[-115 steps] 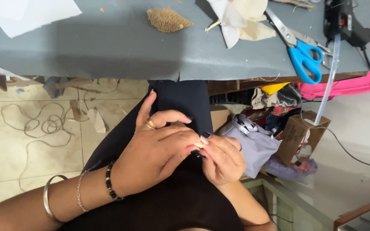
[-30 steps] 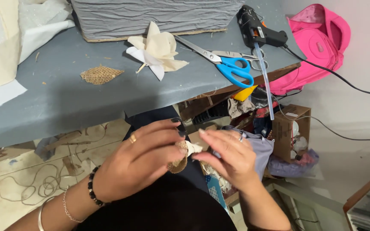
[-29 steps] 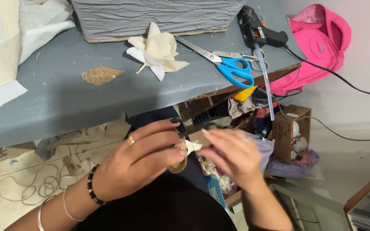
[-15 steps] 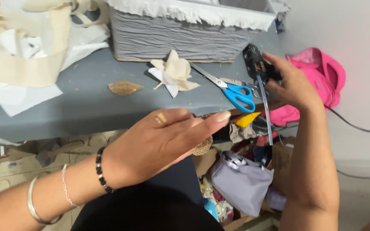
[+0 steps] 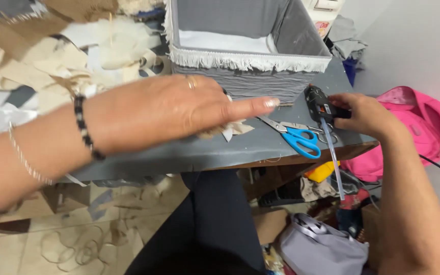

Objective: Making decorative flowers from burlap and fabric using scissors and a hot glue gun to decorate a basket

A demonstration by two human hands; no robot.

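Note:
My left hand (image 5: pixel 179 112) stretches palm down across the grey table (image 5: pixel 199 153), index finger pointing right. It hovers over a cream fabric flower (image 5: pixel 232 130), whose petals peek out beneath it; the thumb and whatever lies under the palm are hidden. My right hand (image 5: pixel 365 114) grips a black glue gun (image 5: pixel 318 103) at the table's right end, and a clear glue stick (image 5: pixel 334 163) pokes out of the gun toward me. Blue-handled scissors (image 5: pixel 299 140) lie between the two hands.
A grey fabric box with a white fringe (image 5: pixel 250 58) stands just behind the hands. Cream and burlap scraps (image 5: pixel 42 51) pile up at the left. A pink bag (image 5: pixel 426 130) sits at the right, and a grey pouch (image 5: pixel 322 249) lies among clutter under the table.
The hands left my lap, where they worked a small piece together. My right hand reached the glue gun and closed on it. My left hand rose and extended over the table.

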